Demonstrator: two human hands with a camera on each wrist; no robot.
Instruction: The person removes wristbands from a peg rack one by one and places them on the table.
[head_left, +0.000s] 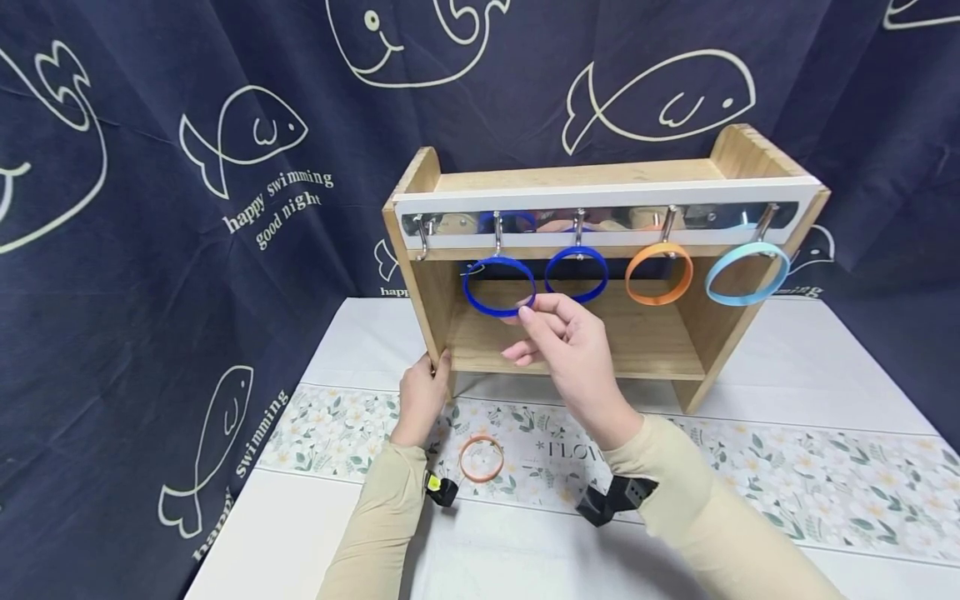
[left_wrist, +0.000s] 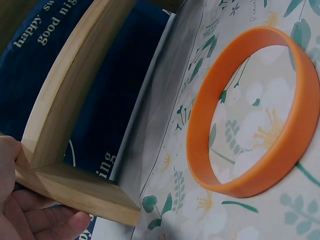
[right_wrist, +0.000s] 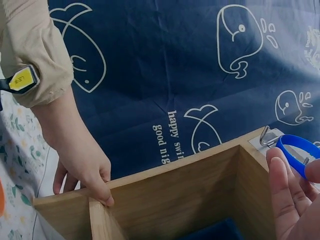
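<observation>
My right hand (head_left: 576,354) pinches the lower right edge of a dark blue wristband (head_left: 486,311) between thumb and fingers. That wristband hangs at the second hook from the left (head_left: 498,235) on a wooden shelf (head_left: 645,333). In the right wrist view, the same blue wristband (right_wrist: 289,150) is beside a metal hook (right_wrist: 268,136). My left hand (head_left: 422,398) grips the shelf's left side panel low down, thumb on the inside and fingers outside. On the tablecloth near my left wrist lies an orange wristband (left_wrist: 200,125).
Further right hang another blue wristband (head_left: 603,285), an orange wristband (head_left: 658,298) and a light blue wristband (head_left: 738,299), each on a hook. The leftmost hook (head_left: 422,240) is bare. Behind the shelf hangs a dark fish-print curtain (head_left: 510,117). A flower-patterned tablecloth (head_left: 337,425) lies beneath.
</observation>
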